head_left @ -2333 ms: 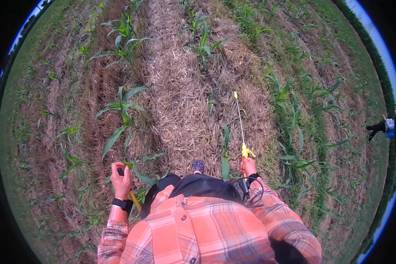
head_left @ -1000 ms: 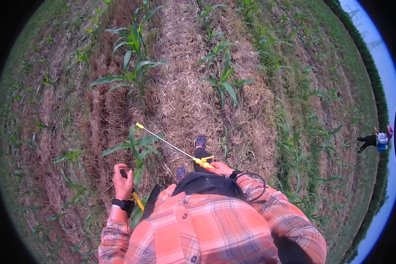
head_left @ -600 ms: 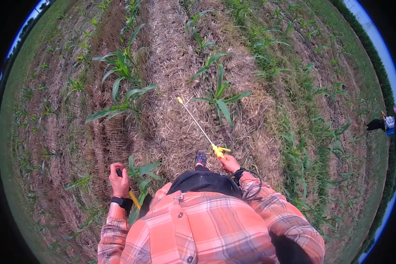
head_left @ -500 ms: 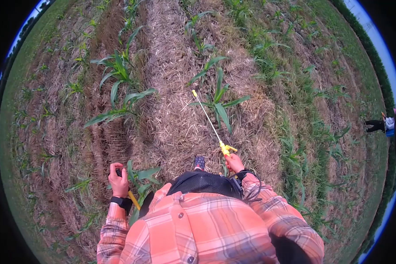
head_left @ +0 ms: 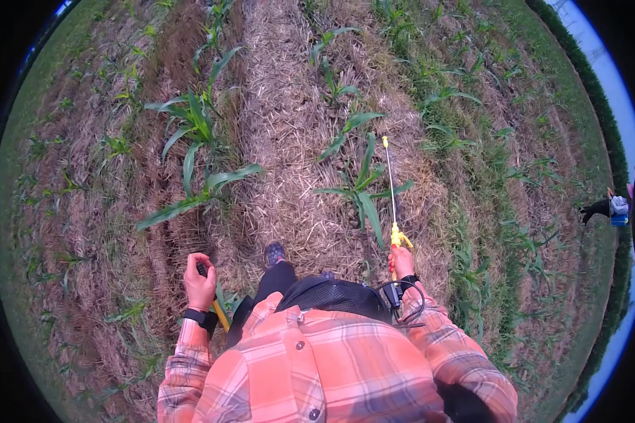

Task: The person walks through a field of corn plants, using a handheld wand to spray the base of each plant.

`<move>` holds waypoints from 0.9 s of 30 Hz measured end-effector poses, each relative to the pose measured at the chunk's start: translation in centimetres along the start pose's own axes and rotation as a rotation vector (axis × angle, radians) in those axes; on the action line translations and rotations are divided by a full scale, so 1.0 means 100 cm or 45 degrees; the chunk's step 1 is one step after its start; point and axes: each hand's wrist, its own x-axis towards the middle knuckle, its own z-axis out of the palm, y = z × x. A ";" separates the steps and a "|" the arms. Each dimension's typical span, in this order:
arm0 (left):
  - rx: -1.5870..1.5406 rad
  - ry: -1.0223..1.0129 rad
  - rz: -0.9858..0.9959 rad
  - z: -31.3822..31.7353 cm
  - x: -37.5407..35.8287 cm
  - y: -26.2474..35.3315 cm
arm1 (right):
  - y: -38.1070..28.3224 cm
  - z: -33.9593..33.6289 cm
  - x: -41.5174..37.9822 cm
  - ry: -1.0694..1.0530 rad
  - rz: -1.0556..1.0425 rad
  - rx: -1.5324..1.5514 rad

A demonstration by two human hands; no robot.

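My right hand (head_left: 403, 263) is closed around the handle of a spray wand (head_left: 393, 185). Its thin pale tube points forward from a yellow valve (head_left: 398, 235) to a yellow nozzle (head_left: 385, 142), just right of a young corn plant (head_left: 364, 185). At the lower left, my left hand (head_left: 201, 283) is wrapped round the black grip of a yellow lever (head_left: 221, 314), whose lower end is hidden beside my body. A dark hose (head_left: 420, 304) loops near my right wrist.
Rows of young corn (head_left: 198, 121) run ahead on both sides of a straw-covered strip (head_left: 282, 113). Green weeds (head_left: 466, 211) grow thickly to the right. Another person (head_left: 609, 206) stands at the far right edge. My shoe (head_left: 274, 252) is on the straw.
The spray wand has swung right, its nozzle passing from the left of the nearby corn plant to its right. My left hand has shifted slightly right, and my left foot now shows forward.
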 end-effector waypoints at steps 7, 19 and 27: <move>-0.189 0.001 -0.212 -0.034 0.059 -0.026 | -0.037 0.100 0.004 -0.170 0.026 -0.295; -0.132 0.034 -0.111 -0.048 0.120 -0.034 | -0.092 0.206 -0.010 -0.855 -0.031 -0.818; -0.257 0.079 -0.243 -0.034 0.176 -0.031 | -0.116 0.228 0.048 -1.042 -0.230 -0.842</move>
